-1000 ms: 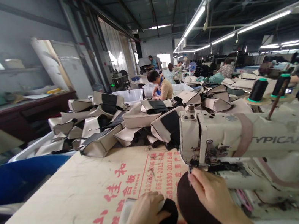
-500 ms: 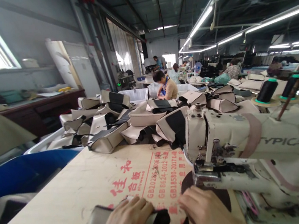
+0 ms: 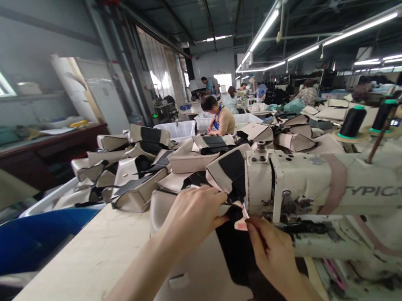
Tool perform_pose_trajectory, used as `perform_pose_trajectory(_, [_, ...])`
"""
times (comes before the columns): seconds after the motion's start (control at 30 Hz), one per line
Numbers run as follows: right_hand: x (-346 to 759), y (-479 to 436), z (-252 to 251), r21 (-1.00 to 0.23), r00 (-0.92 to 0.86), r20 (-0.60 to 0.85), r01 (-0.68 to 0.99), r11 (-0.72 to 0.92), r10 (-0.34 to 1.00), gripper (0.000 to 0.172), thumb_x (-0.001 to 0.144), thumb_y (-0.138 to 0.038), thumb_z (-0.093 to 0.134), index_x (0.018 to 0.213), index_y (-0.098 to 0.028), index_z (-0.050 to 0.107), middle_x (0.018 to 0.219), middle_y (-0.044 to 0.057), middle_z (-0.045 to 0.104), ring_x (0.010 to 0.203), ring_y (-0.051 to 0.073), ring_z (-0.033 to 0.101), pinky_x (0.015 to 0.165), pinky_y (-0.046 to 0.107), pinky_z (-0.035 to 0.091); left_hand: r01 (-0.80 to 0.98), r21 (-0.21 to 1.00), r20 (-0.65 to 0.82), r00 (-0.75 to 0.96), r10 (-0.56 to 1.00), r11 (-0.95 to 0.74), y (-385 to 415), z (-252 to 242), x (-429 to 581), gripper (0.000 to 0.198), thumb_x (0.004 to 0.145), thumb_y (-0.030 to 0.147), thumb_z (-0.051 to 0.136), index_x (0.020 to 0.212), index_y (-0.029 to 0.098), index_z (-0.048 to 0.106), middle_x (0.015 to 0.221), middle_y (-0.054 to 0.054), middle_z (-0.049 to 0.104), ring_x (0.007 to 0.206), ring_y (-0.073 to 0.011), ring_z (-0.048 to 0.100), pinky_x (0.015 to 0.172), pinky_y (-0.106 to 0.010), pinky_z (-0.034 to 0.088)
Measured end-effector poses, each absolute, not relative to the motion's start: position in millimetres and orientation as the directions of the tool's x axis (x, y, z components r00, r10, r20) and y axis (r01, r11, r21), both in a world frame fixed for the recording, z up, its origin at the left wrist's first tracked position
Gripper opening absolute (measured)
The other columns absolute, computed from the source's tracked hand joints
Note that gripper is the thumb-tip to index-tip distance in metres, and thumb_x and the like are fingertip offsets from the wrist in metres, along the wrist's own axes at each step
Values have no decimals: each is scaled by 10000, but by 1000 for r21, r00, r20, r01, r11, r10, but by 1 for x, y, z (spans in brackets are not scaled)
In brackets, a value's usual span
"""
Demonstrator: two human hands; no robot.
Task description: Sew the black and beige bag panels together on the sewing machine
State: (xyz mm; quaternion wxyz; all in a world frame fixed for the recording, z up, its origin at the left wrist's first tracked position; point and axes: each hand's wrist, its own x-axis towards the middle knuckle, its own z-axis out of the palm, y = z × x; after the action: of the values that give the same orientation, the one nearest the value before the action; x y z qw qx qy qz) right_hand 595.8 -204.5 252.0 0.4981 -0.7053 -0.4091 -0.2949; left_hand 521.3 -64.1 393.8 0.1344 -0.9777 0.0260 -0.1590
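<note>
A beige and black bag piece (image 3: pixel 194 286) is raised on edge over the plywood table, with a small light clasp-like tab on its face. My left hand (image 3: pixel 199 208) reaches across its top, fingers closed on the black upper edge. Close beside the sewing machine head, my right hand (image 3: pixel 274 246) pinches the piece's right side between thumb and finger. A small gap between the two hands shows a bit of the table's red print. The sewing machine (image 3: pixel 310 193) stands just right of my hands; its needle area is partly hidden.
Many beige and black bags (image 3: pixel 137 187) are heaped beyond the table (image 3: pixel 71 277). A blue bin (image 3: pixel 41 238) stands at the left. Black thread cones (image 3: pixel 352 122) sit on the machine's far side. A co-worker (image 3: pixel 220 116) is bent over work past the heap.
Both hands have moved up and forward from the table's near edge. The bag piece has come up with them and now shows its broad beige face.
</note>
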Motion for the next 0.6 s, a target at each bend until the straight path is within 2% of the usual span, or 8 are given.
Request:
perform_pose_trajectory(0.03, [596, -205, 252, -477, 509, 818, 860, -181, 267, 220, 914, -236, 410, 959, -136, 601, 857, 62, 681, 741, 148, 643, 696, 235, 486, -16, -274, 301, 948, -101, -962, -64, 394, 521, 147, 753, 331, 625, 785, 204, 558, 776, 1, 611, 730, -174, 574, 596, -265, 337])
perform_pose_trajectory(0.17, [597, -199, 247, -530, 565, 823, 801, -279, 58, 190, 897, -248, 458, 932, -119, 593, 803, 75, 680, 655, 157, 637, 595, 227, 471, -11, -265, 263, 961, -83, -964, -63, 397, 528, 148, 745, 340, 631, 795, 211, 578, 797, -11, 619, 760, -195, 588, 593, -266, 352])
perform_pose_trajectory(0.27, [597, -193, 245, -491, 533, 846, 791, -366, 16, 199, 898, -231, 448, 947, -98, 588, 754, 91, 672, 604, 168, 625, 554, 240, 448, 31, -199, 226, 974, -15, -980, -61, 396, 540, 173, 753, 378, 620, 838, 229, 604, 814, -22, 627, 807, -213, 598, 626, -263, 369])
perform_pose_trajectory(0.33, [597, -192, 246, -433, 509, 859, 783, -446, 59, 191, 898, -220, 437, 929, -104, 586, 678, 77, 654, 541, 169, 603, 513, 249, 414, 37, -157, 184, 983, 7, -987, -60, 391, 544, 164, 759, 371, 609, 833, 224, 611, 811, -28, 628, 795, -213, 597, 643, -267, 378])
perform_pose_trajectory(0.43, [596, -196, 247, -374, 513, 843, 775, -510, 162, 188, 901, -210, 403, 859, -146, 575, 564, 32, 600, 468, 161, 564, 454, 252, 340, -32, -146, 136, 989, -52, -989, -61, 379, 532, 102, 780, 284, 564, 800, 196, 611, 796, -41, 625, 759, -213, 586, 639, -280, 374])
perform_pose_trajectory(0.53, [590, -201, 241, -409, 530, 816, 811, -418, 231, 204, 907, -200, 366, 825, -172, 551, 560, 10, 581, 478, 138, 564, 458, 240, 332, -68, -65, 62, 995, -72, -996, -54, 366, 499, 111, 787, 251, 521, 768, 202, 618, 762, -23, 625, 737, -202, 582, 637, -280, 357])
perform_pose_trajectory(0.6, [582, -203, 230, -432, 514, 804, 851, -300, 299, 202, 908, -201, 360, 819, -183, 540, 580, -5, 580, 491, 121, 565, 482, 231, 357, 32, -15, 45, 998, 32, -999, -39, 358, 475, 100, 749, 252, 536, 748, 223, 631, 733, 2, 623, 703, -191, 580, 620, -274, 343])
